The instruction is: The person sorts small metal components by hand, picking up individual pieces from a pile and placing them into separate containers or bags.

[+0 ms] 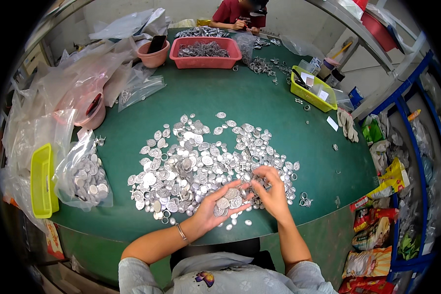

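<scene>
A wide heap of small oval silver metal pieces lies spread on the green table. My left hand is palm up at the heap's near edge, cupping several of the silver pieces. My right hand sits just to its right, fingertips pinched on pieces at the heap's near right side. The two hands almost touch.
A clear bag of silver pieces and a yellow-green tray lie at left. Pink bowls, a red basket of metal parts and a yellow-green bin stand farther back. Another person works at the far edge. Blue shelving stands right.
</scene>
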### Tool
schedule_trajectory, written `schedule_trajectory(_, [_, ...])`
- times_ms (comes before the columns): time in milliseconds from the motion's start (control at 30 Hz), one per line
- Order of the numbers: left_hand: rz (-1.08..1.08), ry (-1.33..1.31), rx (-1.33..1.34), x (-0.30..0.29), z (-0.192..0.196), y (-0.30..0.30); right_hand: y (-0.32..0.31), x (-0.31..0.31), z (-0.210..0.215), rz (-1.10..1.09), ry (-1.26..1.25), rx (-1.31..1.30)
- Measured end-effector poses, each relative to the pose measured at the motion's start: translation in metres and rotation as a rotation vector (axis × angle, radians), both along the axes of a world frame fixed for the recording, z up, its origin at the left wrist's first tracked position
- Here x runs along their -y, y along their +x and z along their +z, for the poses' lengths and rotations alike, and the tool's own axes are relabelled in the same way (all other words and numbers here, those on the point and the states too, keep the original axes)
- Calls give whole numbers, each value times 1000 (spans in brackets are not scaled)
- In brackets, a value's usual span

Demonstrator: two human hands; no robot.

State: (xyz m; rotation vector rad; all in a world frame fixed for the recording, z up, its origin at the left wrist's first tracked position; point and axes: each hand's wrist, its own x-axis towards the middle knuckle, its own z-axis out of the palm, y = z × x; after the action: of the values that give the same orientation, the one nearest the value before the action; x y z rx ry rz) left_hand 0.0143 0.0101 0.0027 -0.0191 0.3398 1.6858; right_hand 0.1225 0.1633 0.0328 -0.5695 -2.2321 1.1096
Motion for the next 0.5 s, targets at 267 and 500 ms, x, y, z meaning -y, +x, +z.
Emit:
schedule_trajectory(267, [-1, -44, 16, 1, -3, -1, -14, -18, -20, -186, 532, 296])
schedule_trajectory(500, [49, -62, 77, 1, -3, -1, -9, -1, 15, 233, 9, 48])
